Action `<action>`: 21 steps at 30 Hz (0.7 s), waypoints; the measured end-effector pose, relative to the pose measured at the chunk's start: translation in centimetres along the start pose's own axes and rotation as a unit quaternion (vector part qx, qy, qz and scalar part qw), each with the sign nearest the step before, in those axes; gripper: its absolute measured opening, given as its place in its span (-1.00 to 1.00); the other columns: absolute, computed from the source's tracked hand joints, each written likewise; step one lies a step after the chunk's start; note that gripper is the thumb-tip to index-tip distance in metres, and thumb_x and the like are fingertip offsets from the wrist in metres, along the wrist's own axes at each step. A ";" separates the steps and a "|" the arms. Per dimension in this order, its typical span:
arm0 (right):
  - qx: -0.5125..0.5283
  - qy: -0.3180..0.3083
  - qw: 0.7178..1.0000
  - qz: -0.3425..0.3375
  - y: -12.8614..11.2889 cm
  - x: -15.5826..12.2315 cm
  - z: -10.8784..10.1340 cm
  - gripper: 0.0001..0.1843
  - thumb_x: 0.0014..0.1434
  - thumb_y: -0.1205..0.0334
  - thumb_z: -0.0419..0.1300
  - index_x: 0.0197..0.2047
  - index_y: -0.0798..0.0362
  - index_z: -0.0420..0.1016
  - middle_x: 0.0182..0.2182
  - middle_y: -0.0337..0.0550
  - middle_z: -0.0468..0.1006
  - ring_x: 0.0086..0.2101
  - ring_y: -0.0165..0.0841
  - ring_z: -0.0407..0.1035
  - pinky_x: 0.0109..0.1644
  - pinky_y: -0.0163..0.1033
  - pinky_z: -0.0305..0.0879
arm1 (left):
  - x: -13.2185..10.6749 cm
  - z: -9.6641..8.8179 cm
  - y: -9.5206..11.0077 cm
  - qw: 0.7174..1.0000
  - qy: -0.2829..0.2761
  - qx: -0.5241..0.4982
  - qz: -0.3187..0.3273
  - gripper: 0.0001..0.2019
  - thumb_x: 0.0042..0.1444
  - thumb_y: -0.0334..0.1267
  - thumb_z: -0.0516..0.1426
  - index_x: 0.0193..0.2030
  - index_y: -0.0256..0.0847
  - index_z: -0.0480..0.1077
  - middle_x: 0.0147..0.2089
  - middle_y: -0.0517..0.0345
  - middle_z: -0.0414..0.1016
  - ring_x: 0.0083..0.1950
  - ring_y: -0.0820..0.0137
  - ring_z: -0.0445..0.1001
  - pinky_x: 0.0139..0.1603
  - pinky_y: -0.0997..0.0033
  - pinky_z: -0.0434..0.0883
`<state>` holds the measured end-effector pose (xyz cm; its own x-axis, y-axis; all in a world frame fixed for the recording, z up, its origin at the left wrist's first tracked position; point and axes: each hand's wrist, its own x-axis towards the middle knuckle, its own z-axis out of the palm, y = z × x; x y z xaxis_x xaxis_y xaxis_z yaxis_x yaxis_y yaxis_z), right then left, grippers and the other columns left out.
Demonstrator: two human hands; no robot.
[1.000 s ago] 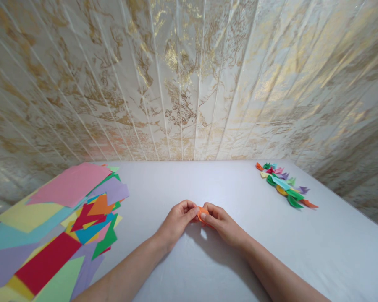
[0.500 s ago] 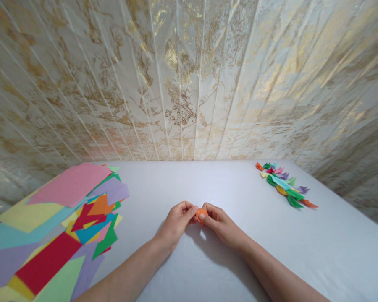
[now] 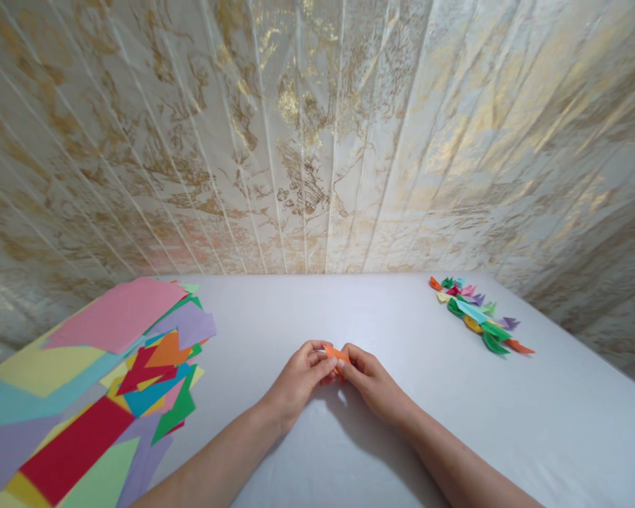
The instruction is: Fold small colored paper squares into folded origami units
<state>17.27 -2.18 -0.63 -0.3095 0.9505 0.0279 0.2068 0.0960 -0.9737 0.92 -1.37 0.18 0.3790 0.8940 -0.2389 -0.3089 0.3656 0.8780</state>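
Observation:
A small folded piece of orange paper [image 3: 335, 353] is held between my two hands, just above the middle of the white table [image 3: 317, 307]. My left hand [image 3: 307, 370] pinches its left and lower side between thumb and fingers. On the right side, my right hand [image 3: 364, 368] grips the same paper, its thumb pressed on the near face. The two thumbs almost meet on the paper. My fingers cover part of it, so its full folded shape is hidden.
To the left lies a spread of coloured paper sheets, with a pink sheet [image 3: 119, 314], a red sheet [image 3: 79, 448] and smaller cut pieces. At the far right sits a row of small folded paper shapes [image 3: 473, 312]. A gold-patterned curtain [image 3: 296, 141] hangs behind the table.
The orange paper has turned in my fingers and now shows a pointed corner at its upper left. My left thumb has shifted right along it, closer to my right thumb.

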 end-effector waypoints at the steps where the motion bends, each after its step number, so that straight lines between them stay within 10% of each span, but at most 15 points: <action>1: 0.005 -0.001 1.000 0.001 0.1 0.0 0.0 -0.54 0.24 -0.18 0.08 -0.40 0.06 0.29 -0.47 -0.29 0.28 -0.40 -0.42 0.15 -0.30 -0.31 0.11 | 0.0 0.0 0.0 1.000 -0.009 0.001 -0.005 -0.61 -0.12 -0.09 0.37 -0.24 -0.25 0.40 -0.31 0.16 0.49 -0.28 0.45 0.41 -0.13 0.43 0.33; 21: -0.025 -0.044 0.999 0.007 -1.0 -0.4 0.3 -0.55 0.28 -0.17 0.02 -0.42 0.04 0.19 -0.51 -0.34 0.17 -0.47 -0.44 0.02 -0.36 -0.31 0.00 | 0.5 -0.6 -0.4 0.983 0.074 0.154 0.063 -0.59 0.09 0.10 0.16 -0.53 -0.22 0.31 -0.60 0.28 0.31 -0.50 0.48 0.27 -0.35 0.47 0.22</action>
<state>16.89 -2.77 0.21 -0.3869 0.9221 -0.0070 0.2572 0.1006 -0.9611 0.72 -0.95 -0.52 0.2158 0.9637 -0.1571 -0.0576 0.1732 0.9832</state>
